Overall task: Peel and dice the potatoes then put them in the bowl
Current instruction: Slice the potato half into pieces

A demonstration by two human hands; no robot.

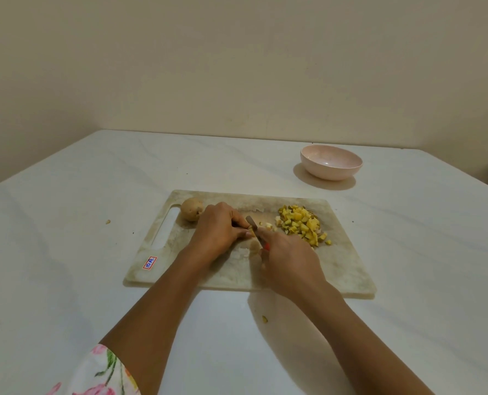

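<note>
On the marble-look cutting board (337,269) my left hand (218,228) curls over potato strips, mostly hidden beneath its fingers. My right hand (287,259) grips a small knife (253,225) with a red handle, its blade set down just right of my left fingertips. A few fresh cubes (267,226) lie beside the blade. A pile of yellow diced potato (304,225) sits on the right part of the board. One whole unpeeled potato (191,212) rests at the board's far left corner. The pink bowl (330,162) stands beyond the board, to the right.
The white table (80,238) runs to a beige wall at the back. Small potato scraps lie on the table, one (108,221) left of the board and one (264,318) in front of it. A red-edged label (150,262) is stuck on the board's near left corner.
</note>
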